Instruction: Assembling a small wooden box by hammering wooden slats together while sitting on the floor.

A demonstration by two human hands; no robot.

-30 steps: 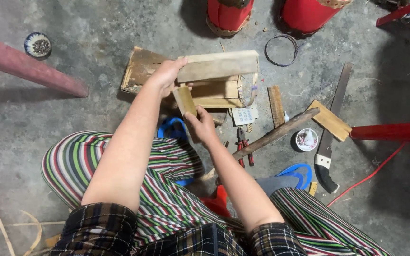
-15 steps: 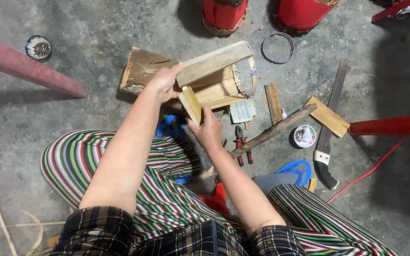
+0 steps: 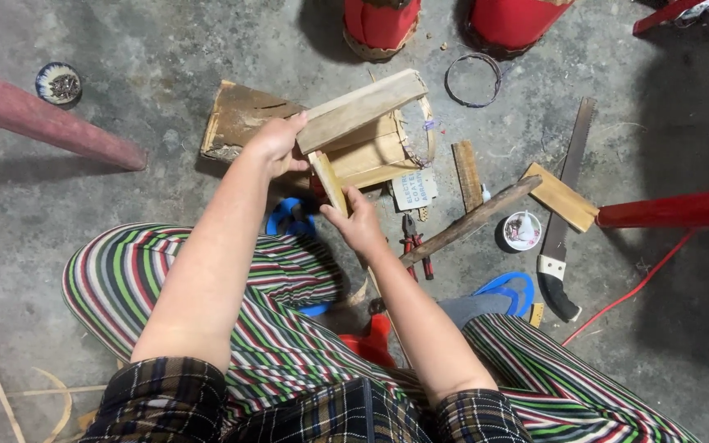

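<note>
While the person sits over a rough grey concrete floor, the left hand is closed around the near end of a long flat pale wooden plank, which lies tilted across a bundle of split yellowish wood pieces at upper centre of the frame. Right hand pinches a short narrow light wood slat, fingers curled on its lower end; the slat stands angled up toward the plank, its top just under the left hand. Both hands sit close together, slat between them.

Behind the bundle, a dark brown rough-barked slab. Right of centre: a saw with black handle and toothed blade, a long dark stick, red-handled pliers, a small round white tin. A thin wire ring lies near the top. Striped trousers fill the lower frame.
</note>
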